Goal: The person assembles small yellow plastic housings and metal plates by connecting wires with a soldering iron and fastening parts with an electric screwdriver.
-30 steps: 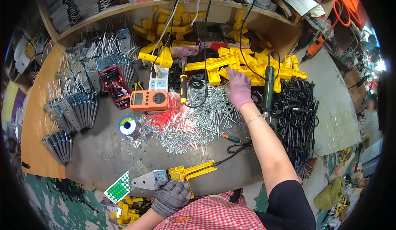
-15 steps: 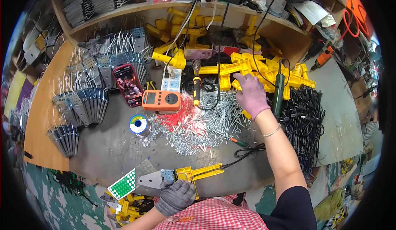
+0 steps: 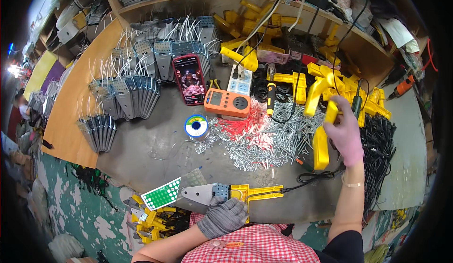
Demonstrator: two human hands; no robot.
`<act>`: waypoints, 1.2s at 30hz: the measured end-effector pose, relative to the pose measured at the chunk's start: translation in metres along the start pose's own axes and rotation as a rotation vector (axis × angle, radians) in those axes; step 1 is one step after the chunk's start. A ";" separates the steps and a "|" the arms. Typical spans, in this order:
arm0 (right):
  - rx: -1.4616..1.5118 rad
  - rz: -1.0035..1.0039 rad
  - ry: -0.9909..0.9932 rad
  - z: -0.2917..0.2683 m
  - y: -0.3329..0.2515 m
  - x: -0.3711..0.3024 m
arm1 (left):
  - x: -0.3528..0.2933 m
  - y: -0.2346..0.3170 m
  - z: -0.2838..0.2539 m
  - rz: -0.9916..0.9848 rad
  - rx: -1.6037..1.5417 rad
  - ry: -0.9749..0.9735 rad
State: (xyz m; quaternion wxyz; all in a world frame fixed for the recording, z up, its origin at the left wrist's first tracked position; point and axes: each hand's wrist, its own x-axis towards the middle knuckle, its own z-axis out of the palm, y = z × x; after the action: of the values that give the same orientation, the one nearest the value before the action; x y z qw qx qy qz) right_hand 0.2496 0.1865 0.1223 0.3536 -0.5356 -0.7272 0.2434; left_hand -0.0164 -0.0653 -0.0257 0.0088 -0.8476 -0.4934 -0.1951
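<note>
My left hand [image 3: 222, 216], in a grey glove, is closed over the near edge of a yellow plastic handle shell [image 3: 239, 194] at the table's front. A pointed grey metal plate [image 3: 198, 193] with a blue perforated end sticks out of the shell to the left. From its right end runs a black cord [image 3: 306, 180]. My right hand [image 3: 348, 133], in a pink glove, grips another yellow shell piece [image 3: 321, 152], held up in front of the pile of yellow shells [image 3: 330, 81]. Its fingers are partly hidden behind the piece.
A heap of screws [image 3: 292, 131], a solder spool [image 3: 196, 127], an orange meter [image 3: 227, 103], a phone [image 3: 188, 80] and a screwdriver [image 3: 271, 97] lie mid-table. Metal plates with white wires [image 3: 127, 93] stand at left, black cords [image 3: 377, 154] at right. A green-and-white card [image 3: 162, 193] lies near the front edge.
My right hand has drawn back from the pile toward me, now with a yellow shell piece in it. My left hand stays on its shell. The whole view has shifted.
</note>
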 end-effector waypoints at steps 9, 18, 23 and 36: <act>-0.623 -0.207 -0.009 0.032 0.069 -0.076 | 0.002 -0.002 -0.001 0.059 -0.014 -0.017; -0.559 -0.290 -0.090 0.049 0.065 -0.090 | -0.002 0.005 0.003 0.023 -0.058 0.043; 0.676 0.154 -0.192 0.082 0.043 -0.160 | 0.003 -0.004 0.003 0.082 -0.086 0.056; -0.146 -0.290 -0.459 0.101 -0.012 -0.158 | -0.007 -0.003 -0.003 0.093 0.052 0.099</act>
State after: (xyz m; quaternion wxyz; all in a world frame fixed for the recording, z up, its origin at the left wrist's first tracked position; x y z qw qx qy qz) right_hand 0.1918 0.0355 0.0269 0.1711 -0.3807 -0.8730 0.2523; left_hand -0.0230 -0.0699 -0.0257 0.0642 -0.8584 -0.4571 -0.2236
